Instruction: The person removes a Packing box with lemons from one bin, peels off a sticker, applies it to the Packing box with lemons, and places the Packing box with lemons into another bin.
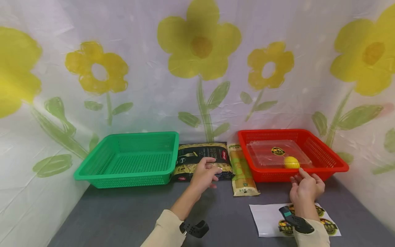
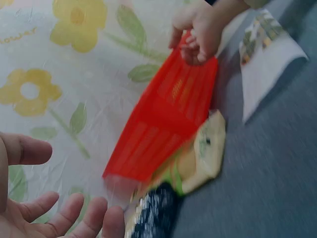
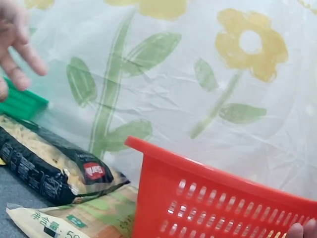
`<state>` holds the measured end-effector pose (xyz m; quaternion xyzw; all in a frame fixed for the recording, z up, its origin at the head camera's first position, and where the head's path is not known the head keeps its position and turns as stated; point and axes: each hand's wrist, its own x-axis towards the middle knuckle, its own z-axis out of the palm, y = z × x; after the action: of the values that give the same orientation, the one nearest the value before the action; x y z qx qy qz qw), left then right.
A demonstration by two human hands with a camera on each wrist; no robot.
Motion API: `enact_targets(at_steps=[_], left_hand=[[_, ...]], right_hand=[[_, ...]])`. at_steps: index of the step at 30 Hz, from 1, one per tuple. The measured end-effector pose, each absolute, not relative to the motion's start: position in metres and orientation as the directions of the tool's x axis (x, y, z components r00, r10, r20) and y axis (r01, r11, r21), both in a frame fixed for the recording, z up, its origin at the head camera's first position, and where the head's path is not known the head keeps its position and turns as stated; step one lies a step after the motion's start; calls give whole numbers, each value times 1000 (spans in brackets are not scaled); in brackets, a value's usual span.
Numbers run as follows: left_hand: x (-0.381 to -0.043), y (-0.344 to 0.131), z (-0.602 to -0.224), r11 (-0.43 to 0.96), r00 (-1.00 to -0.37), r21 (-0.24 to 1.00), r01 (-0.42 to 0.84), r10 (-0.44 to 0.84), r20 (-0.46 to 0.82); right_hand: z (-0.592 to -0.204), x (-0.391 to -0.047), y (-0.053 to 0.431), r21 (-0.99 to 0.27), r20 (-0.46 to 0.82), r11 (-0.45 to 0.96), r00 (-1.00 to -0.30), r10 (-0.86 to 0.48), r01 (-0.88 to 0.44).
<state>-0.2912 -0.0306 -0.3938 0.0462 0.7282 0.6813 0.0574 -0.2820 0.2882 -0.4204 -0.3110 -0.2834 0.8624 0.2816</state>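
Observation:
My right hand (image 1: pixel 307 190) is at the front rim of the red basket (image 1: pixel 331 168), its fingers curled at the edge. Inside that basket lie a clear plastic box (image 1: pixel 262 152) with a round dark sticker and, by the front wall, a yellow ball (image 1: pixel 291 162). My left hand (image 1: pixel 203 175) hovers over a black bag of pasta (image 1: pixel 185 154), fingers loosely spread and holding nothing. Between the pasta and the red basket lies a flat yellow-green food packet (image 1: pixel 242 171). Only fingertips (image 3: pixel 309 230) of the right hand show in the right wrist view.
A green basket (image 1: pixel 123 180) with nothing in it stands at the left. In front of the red basket, a white sheet of round stickers (image 1: pixel 265 219) lies partly under the right forearm. A flower-printed curtain (image 1: pixel 148 96) closes off the back and sides of the dark table (image 1: pixel 123 212).

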Motion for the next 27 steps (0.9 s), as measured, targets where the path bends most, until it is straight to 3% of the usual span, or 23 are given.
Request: enact_targets(at_steps=[10, 15, 21, 27], left_hand=[[-278, -87, -415, 77, -998, 995, 62, -25, 65], [-276, -106, -423, -20, -986, 993, 113, -127, 109], [-269, -118, -431, -61, -976, 986, 153, -168, 141], [-268, -123, -428, -37, -972, 978, 205, -125, 199]], right_hand=[[-414, -282, 278, -789, -350, -560, -564, 748, -253], [-408, -283, 272, -832, -298, -487, -526, 797, -266], [-403, -280, 257, -862, -227, -428, -549, 804, -271], [-398, -276, 235, -883, -88, -336, -588, 804, -329]])
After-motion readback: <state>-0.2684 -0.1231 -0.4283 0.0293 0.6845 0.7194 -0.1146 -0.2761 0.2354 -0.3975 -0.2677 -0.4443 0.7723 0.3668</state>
